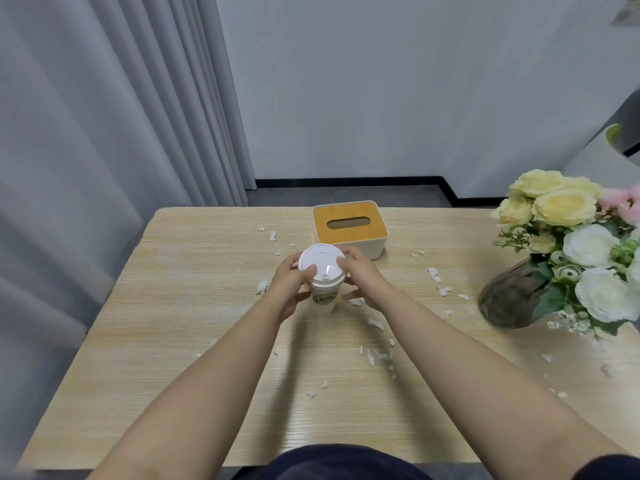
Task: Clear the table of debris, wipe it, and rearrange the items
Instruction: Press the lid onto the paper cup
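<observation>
A white paper cup (323, 299) with a white plastic lid (320, 263) and a green logo stands upright on the light wooden table (173, 323), just in front of the tissue box (349, 226). My left hand (289, 285) grips the cup's left side, thumb on the lid's rim. On the other side my right hand (360, 275) holds the lid's right edge, fingers curled round it. Several white paper scraps (436, 280) lie scattered over the table, some near the cup (375, 323).
A white tissue box with an orange-brown wooden top sits at the table's far middle. A dark glass vase (512, 296) with yellow and white flowers (568, 230) stands at the right edge. Grey curtains (104, 116) hang at the left.
</observation>
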Available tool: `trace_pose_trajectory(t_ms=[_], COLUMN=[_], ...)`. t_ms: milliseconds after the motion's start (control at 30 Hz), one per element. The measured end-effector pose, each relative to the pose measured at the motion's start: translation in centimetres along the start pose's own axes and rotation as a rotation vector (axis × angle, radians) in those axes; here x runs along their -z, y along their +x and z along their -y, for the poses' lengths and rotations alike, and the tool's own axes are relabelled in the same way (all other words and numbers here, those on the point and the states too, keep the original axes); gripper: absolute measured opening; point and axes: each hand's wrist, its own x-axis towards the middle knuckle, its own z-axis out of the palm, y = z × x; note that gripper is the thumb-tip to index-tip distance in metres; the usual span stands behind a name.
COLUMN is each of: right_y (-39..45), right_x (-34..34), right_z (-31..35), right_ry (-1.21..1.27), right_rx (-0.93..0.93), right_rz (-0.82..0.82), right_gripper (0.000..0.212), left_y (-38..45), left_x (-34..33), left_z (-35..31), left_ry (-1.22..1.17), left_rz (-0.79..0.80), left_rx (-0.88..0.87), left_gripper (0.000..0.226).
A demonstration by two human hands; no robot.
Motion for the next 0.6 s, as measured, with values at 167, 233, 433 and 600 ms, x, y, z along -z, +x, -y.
trace_pose_trajectory(t_ms=[167, 233, 433, 600], right_y=[1.0, 1.1, 1.8, 2.0], right_x=[-1.2, -1.8, -1.7, -1.8], right_z=[1.5, 1.6, 1.7, 2.1], right_ry=[0.035, 0.068, 0.193, 0.168], right_rx=[-0.137, -0.215, -0.295, -0.319], right_rz=[-0.038, -0.047, -0.071, -0.104], right_gripper=[0.041, 0.05, 0.049, 0.04], left_y=[-0.1, 0.1, 0.6, 1.2], left_x=[-0.5, -0.9, -1.8, -1.8], left_z=[-1.2, -1.6, -1.9, -2.0], left_ry=[-0.055, -0.074, -0.095, -0.061], left_rz=[-0.032, -0.082, -0.188, -0.231], left_rx=[0.107, 0.141, 0.17, 0.172], left_gripper=[0.027, 0.027, 0.029, 0.027])
